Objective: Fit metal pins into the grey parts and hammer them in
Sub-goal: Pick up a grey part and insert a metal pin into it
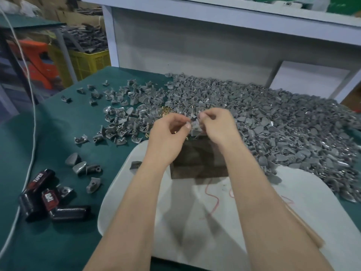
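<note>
On the white mat (254,212) at the bench's (58,241) near edge sits a dark block (197,161). Over its far side, the left hand (170,132) and right hand (216,126) pinch one grey part (195,128) between curled fingers. Beyond, brass pins (166,111) lie beside the heap of parts (273,124) filling the far right corner.

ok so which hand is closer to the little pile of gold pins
Left. The left hand sits just on the near side of the gold pins; the right hand is off to their right, across the grey part both hands pinch.
</note>
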`<act>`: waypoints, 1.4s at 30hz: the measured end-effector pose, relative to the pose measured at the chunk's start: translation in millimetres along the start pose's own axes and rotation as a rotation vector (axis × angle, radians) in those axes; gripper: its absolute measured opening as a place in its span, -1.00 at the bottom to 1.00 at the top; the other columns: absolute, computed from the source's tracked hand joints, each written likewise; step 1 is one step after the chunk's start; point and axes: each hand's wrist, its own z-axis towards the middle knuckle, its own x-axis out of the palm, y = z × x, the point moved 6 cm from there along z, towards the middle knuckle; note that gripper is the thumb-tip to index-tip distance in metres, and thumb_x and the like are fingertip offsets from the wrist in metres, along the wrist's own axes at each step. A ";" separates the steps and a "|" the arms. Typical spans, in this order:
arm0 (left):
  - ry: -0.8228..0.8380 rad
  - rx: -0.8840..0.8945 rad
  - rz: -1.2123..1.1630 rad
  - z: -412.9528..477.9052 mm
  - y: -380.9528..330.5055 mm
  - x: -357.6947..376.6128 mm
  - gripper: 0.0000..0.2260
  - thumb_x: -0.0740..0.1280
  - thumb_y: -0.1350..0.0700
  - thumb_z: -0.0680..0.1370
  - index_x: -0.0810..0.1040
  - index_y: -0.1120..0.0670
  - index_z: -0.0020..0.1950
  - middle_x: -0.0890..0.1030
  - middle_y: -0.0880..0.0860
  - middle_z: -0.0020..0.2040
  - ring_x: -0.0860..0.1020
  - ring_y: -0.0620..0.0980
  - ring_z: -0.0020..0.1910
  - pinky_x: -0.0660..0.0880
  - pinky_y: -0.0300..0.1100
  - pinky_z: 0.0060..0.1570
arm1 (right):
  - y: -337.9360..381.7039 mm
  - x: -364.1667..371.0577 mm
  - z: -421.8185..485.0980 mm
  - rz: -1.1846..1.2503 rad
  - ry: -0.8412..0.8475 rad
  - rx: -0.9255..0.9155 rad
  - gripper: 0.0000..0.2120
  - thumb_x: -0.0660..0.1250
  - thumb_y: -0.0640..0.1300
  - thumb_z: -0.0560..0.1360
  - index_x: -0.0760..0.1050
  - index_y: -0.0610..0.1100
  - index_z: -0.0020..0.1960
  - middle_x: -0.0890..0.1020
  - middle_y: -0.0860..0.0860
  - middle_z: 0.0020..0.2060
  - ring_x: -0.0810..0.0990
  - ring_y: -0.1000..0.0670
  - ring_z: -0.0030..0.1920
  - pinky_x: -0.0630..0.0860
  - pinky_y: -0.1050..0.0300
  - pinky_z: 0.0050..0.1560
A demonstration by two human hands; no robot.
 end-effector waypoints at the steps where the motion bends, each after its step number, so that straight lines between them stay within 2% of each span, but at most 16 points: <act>1: 0.051 0.031 0.075 -2.5 -3.6 7.5 -0.86 0.37 0.23 0.51 0.56 -0.01 -0.14 0.61 -0.11 -0.17 0.57 -0.13 -0.11 0.47 -0.29 0.03 | -7.2 -9.6 -6.5 0.071 0.001 0.023 -0.74 0.20 -0.24 0.58 0.48 -0.10 -0.27 0.58 -0.07 -0.30 0.55 -0.04 -0.27 0.54 0.06 -0.15; 3: 0.118 0.074 0.242 -7.6 -7.5 19.5 -0.88 0.37 0.21 0.51 0.55 -0.02 -0.14 0.58 -0.12 -0.19 0.56 -0.08 -0.09 0.47 -0.16 0.11 | -21.1 -22.2 -21.3 0.171 0.008 0.058 -0.74 0.18 -0.28 0.59 0.44 -0.10 -0.26 0.54 -0.04 -0.36 0.49 0.06 -0.39 0.49 0.31 -0.37; 5: 0.155 0.065 0.384 -11.4 -6.8 26.1 -0.87 0.38 0.15 0.50 0.52 -0.08 -0.16 0.56 -0.14 -0.21 0.56 -0.03 -0.05 0.44 -0.01 0.16 | -30.8 -28.7 -34.3 0.243 0.000 0.064 -0.76 0.18 -0.33 0.58 0.43 -0.12 -0.22 0.52 -0.03 -0.37 0.46 0.12 -0.43 0.44 0.40 -0.43; 7: 0.169 0.038 0.496 -14.5 -5.2 29.0 -0.87 0.39 0.11 0.50 0.49 -0.10 -0.18 0.52 -0.19 -0.27 0.56 -0.02 -0.04 0.42 0.04 0.19 | -35.5 -31.2 -40.9 0.293 -0.030 0.040 -0.83 0.21 -0.37 0.55 0.48 -0.17 -0.15 0.53 -0.03 -0.35 0.49 0.16 -0.42 0.47 0.39 -0.38; 9: 0.175 0.026 0.574 -16.6 -4.8 30.0 -0.86 0.38 0.09 0.50 0.48 -0.12 -0.18 0.48 -0.24 -0.30 0.55 -0.03 0.01 0.40 0.04 0.21 | -35.4 -32.3 -41.6 0.254 -0.066 -0.001 -0.88 0.26 -0.37 0.52 0.54 -0.21 -0.08 0.56 -0.01 -0.32 0.53 0.10 -0.31 0.54 0.28 -0.19; 11: 0.187 0.021 0.589 -17.1 -5.2 31.0 -0.85 0.38 0.09 0.50 0.48 -0.13 -0.17 0.49 -0.23 -0.27 0.55 -0.02 0.05 0.40 0.05 0.22 | -31.6 -32.3 -41.8 0.191 -0.079 -0.050 -0.84 0.29 -0.36 0.49 0.56 -0.14 -0.12 0.57 0.04 -0.31 0.55 0.02 -0.19 0.56 0.06 0.01; 13: 0.194 0.017 0.578 -16.8 -5.3 31.6 -0.86 0.39 0.10 0.50 0.50 -0.13 -0.16 0.55 -0.19 -0.20 0.56 -0.01 0.07 0.41 0.04 0.22 | -28.3 -31.4 -43.9 0.139 -0.075 -0.086 -0.80 0.30 -0.34 0.49 0.56 -0.06 -0.15 0.57 0.07 -0.31 0.55 0.00 -0.17 0.55 -0.04 0.07; 17: 0.191 0.017 0.589 -16.3 -3.9 31.2 -0.91 0.41 0.08 0.47 0.60 -0.05 -0.04 0.63 -0.06 -0.02 0.55 0.04 0.12 0.41 0.06 0.21 | -26.6 -27.1 -48.9 0.037 -0.060 -0.144 -0.79 0.29 -0.32 0.50 0.57 -0.03 -0.11 0.61 0.05 -0.23 0.59 -0.01 -0.10 0.52 0.00 0.09; 21: 0.141 0.062 0.617 -13.9 -6.5 25.7 -0.85 0.41 0.04 0.46 0.61 -0.04 0.02 0.56 0.02 0.06 0.51 0.07 0.15 0.40 0.06 0.21 | -22.7 -24.4 -50.2 0.024 -0.066 -0.187 -0.78 0.28 -0.32 0.50 0.49 0.00 -0.07 0.59 0.10 -0.19 0.57 0.06 -0.09 0.50 0.14 0.06; 23: 0.120 0.131 0.526 -14.9 -12.3 25.7 -0.88 0.40 0.08 0.48 0.62 -0.02 0.01 0.56 0.00 0.02 0.52 0.02 0.10 0.41 -0.06 0.19 | -21.0 -24.2 -51.5 0.039 -0.076 -0.202 -0.78 0.29 -0.30 0.50 0.46 0.03 -0.07 0.57 0.14 -0.20 0.56 0.11 -0.12 0.49 0.21 0.01; 25: 0.109 0.199 0.459 -17.2 -17.9 27.3 -0.91 0.38 0.15 0.50 0.62 0.02 -0.02 0.57 0.00 -0.04 0.52 -0.05 -0.01 0.39 -0.24 0.07 | -18.9 -24.2 -53.1 0.061 -0.084 -0.210 -0.78 0.30 -0.29 0.50 0.44 0.04 -0.06 0.57 0.15 -0.21 0.55 0.14 -0.14 0.49 0.24 -0.02; 29: 0.067 0.277 0.413 -18.7 -23.8 28.4 -0.92 0.37 0.25 0.49 0.59 0.08 -0.11 0.55 -0.02 -0.17 0.45 -0.20 -0.21 0.32 -0.49 -0.13 | -21.6 -23.8 -51.9 0.224 -0.062 -0.128 -0.83 0.32 -0.29 0.49 0.49 -0.02 -0.07 0.62 0.01 -0.17 0.61 0.01 -0.08 0.56 0.08 0.03; 34: 0.023 0.294 0.381 -19.6 -27.0 29.3 -0.92 0.38 0.26 0.48 0.62 0.10 -0.11 0.52 -0.12 -0.22 0.45 -0.30 -0.23 0.30 -0.59 -0.14 | -27.0 -19.6 -53.8 0.563 0.030 0.029 -0.83 0.30 -0.34 0.51 0.55 -0.10 -0.15 0.62 -0.06 -0.30 0.59 0.05 -0.27 0.57 0.15 -0.14; 37: 0.028 0.243 0.418 -16.9 -22.2 26.2 -0.91 0.38 0.19 0.50 0.64 0.07 -0.03 0.57 -0.07 -0.13 0.48 -0.25 -0.20 0.31 -0.54 -0.12 | -26.9 -28.5 -52.9 0.362 -0.067 -0.023 -0.82 0.31 -0.28 0.51 0.53 -0.04 -0.20 0.60 0.02 -0.32 0.57 0.07 -0.28 0.55 0.11 -0.12; 40: 0.096 0.118 0.521 -13.3 -9.7 22.1 -0.87 0.42 0.09 0.47 0.63 0.01 0.01 0.59 -0.06 -0.08 0.56 -0.05 -0.05 0.45 -0.16 0.11 | -19.0 -31.6 -55.4 -0.082 -0.122 -0.172 -0.89 0.31 -0.22 0.51 0.52 -0.05 -0.16 0.56 0.01 -0.17 0.52 0.00 -0.13 0.44 0.07 0.04; 42: 0.166 0.060 0.573 -14.3 -5.4 23.4 -0.87 0.44 0.06 0.45 0.63 -0.01 -0.02 0.58 -0.09 -0.11 0.57 0.00 0.00 0.45 0.01 0.16 | -16.9 -25.5 -57.2 -0.235 -0.078 -0.210 -0.93 0.31 -0.20 0.51 0.55 -0.08 -0.11 0.48 -0.01 -0.09 0.49 -0.03 -0.05 0.39 0.07 0.09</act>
